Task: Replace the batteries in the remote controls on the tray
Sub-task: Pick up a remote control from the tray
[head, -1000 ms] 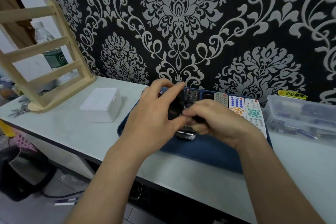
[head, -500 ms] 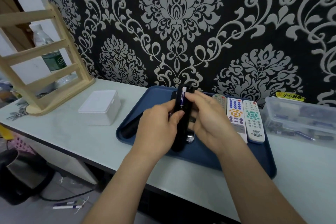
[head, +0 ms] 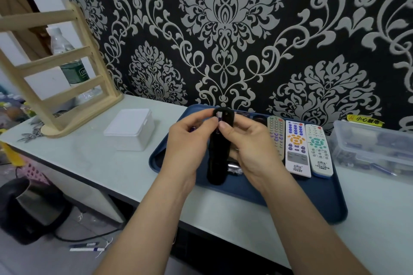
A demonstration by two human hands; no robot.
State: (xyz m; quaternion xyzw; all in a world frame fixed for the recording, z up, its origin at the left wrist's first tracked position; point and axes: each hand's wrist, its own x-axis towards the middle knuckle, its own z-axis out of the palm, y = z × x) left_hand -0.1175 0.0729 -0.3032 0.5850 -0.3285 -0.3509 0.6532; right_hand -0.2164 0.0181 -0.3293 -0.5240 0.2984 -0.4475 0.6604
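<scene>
**Holding a black remote above the blue tray, battery showing**

Both hands hold the black remote (head: 215, 163) nearly upright over the near part of the tray (head: 290, 196). A purple-labelled battery (head: 218, 116) shows at its top end. The left hand (head: 187, 143) pinches that top end between thumb and forefinger, right at the battery. The right hand (head: 250, 147) curls its fingers behind the body, with its thumb pressed on just below the battery. Three light remotes (head: 297, 147) lie side by side on the tray's right. On the counter (head: 89, 163), a white box (head: 130, 128) sits to the left and a clear plastic box (head: 371, 145) to the right.
</scene>
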